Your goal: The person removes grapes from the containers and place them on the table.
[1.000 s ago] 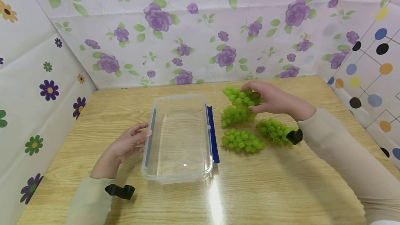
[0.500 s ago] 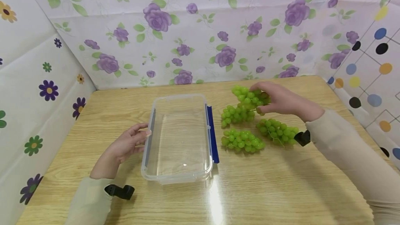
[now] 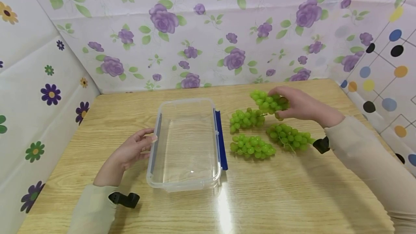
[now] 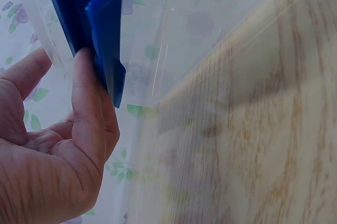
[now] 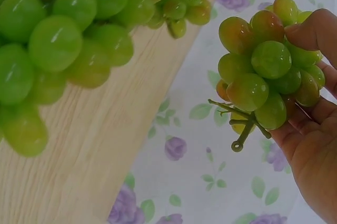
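In the head view my left hand (image 3: pixel 133 149) holds the left side of a clear plastic food container (image 3: pixel 185 185), thumb at its rim. The left wrist view shows those fingers against a blue locking flap (image 4: pixel 108 29) hanging from that side. My right hand (image 3: pixel 300 107) grips a bunch of green grapes (image 3: pixel 264 101), raised above the back of the table. Seen from the right wrist, the thumb and fingers close round this bunch (image 5: pixel 268 61), its stem poking out below. No fruit shows inside the container.
Three more grape bunches lie on the wooden table (image 3: pixel 260 198) right of the container: one behind (image 3: pixel 245 119), one in front (image 3: pixel 251 146), one farther right (image 3: pixel 289 137). A second blue flap (image 3: pixel 221 140) hangs from the container's right side. A flowered sheet (image 3: pixel 201 46) rises behind the table.
My right hand has moved to the right with its grapes, away from above the back bunch on the table. My left hand and the container have stayed in place.
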